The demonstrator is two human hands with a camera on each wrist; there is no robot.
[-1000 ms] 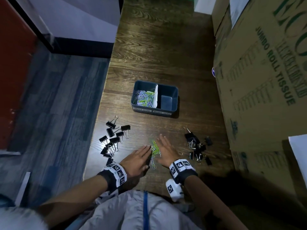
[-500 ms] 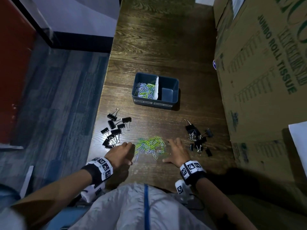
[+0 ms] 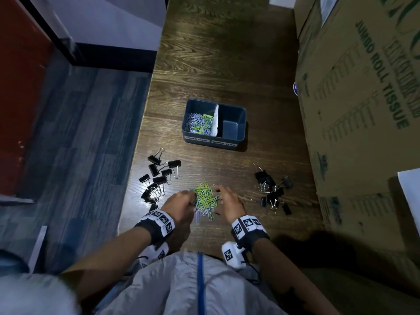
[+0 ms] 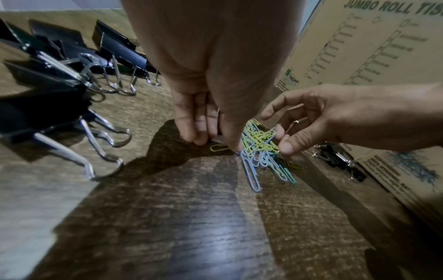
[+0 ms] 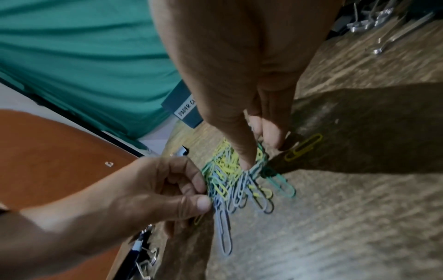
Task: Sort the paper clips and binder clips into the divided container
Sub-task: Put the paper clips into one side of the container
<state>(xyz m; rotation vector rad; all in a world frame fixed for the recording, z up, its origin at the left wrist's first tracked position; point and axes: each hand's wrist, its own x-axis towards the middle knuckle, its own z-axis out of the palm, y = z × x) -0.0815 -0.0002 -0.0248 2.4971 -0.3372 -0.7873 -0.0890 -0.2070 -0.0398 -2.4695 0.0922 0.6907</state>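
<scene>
A bunch of green, yellow and blue paper clips (image 3: 205, 197) lies on the wooden table near its front edge. My left hand (image 3: 191, 200) pinches the bunch from the left with curled fingers (image 4: 191, 132) and thumb. From the right, my right hand (image 3: 219, 198) grips the same paper clips (image 5: 230, 178) between thumb and curled fingers (image 5: 271, 136). Farther back stands the dark divided container (image 3: 241, 114). Its left compartment holds several paper clips (image 3: 197, 125); its right compartment (image 3: 231, 130) is bare. Black binder clips lie in a left group (image 3: 159, 176) and a right group (image 3: 272, 192).
A large cardboard box (image 3: 363, 98) lines the table's right side, close to the right binder clips. The table's left edge (image 3: 136, 169) runs just past the left binder clips, with grey floor below. A white divider card (image 3: 214, 120) stands in the container.
The hands, flat over the clips a second ago and then apart, have closed in from both sides. The spread-out paper clips are now squeezed into one tight bunch.
</scene>
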